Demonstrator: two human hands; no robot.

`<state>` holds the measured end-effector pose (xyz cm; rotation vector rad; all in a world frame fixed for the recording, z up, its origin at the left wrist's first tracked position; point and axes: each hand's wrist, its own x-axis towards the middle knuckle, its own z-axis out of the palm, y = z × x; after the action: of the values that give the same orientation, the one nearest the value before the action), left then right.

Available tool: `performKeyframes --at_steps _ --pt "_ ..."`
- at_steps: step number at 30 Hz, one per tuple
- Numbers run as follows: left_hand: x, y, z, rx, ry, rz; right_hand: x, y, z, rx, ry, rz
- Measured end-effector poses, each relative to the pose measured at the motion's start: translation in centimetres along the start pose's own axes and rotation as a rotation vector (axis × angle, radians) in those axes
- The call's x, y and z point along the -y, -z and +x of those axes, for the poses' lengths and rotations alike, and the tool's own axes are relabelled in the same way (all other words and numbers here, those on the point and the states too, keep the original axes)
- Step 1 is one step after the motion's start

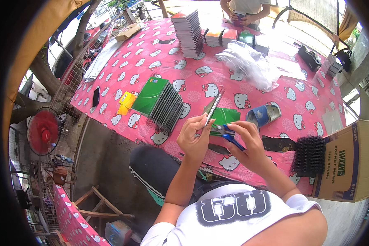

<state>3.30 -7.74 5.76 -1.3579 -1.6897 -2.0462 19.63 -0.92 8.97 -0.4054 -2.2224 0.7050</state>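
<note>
1. Pinching the lower end of a spiral-bound notebook (214, 107) edge-on between the fingers of the left hand (194, 137), spine upward, above the near table edge.
2. Closing the right hand (246, 141) around blue-handled pliers (227, 135), nose touching the bottom of the wire binding.
3. Risking a slip, as a judgement: squeezing off-centre could be bending the coil sideways or nicking the left fingertips just beside the nose.
4. Lying just beyond, on the pink patterned tablecloth (151, 49): a green notebook (224, 115), then a slanted row of green notebooks (160, 102) to the left.
5. Sitting to the right: a blue tape roll (263, 115), black wire coils (309, 156), a cardboard box (346, 162).
6. Standing farther off: a tall notebook stack (188, 33), clear plastic bags (250, 63).
</note>
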Motion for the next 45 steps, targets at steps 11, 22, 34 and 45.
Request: performKeyframes --at_steps 11,22,34,45 --pt "-0.1 2.6 0.3 0.028 -0.176 0.057 -1.5 -1.9 0.8 0.433 -0.867 1.491" --pt "10.8 13.6 10.8 -0.415 0.432 -0.061 -9.7 -2.0 -14.8 0.142 -0.384 -0.367" --pt "8.4 12.1 10.1 -0.377 0.227 0.002 -12.7 -4.7 -6.0 -0.063 -1.036 0.750" --pt "11.7 -2.0 2.3 0.644 1.521 -0.205 -14.9 -6.2 -1.5 0.117 -1.211 0.825"
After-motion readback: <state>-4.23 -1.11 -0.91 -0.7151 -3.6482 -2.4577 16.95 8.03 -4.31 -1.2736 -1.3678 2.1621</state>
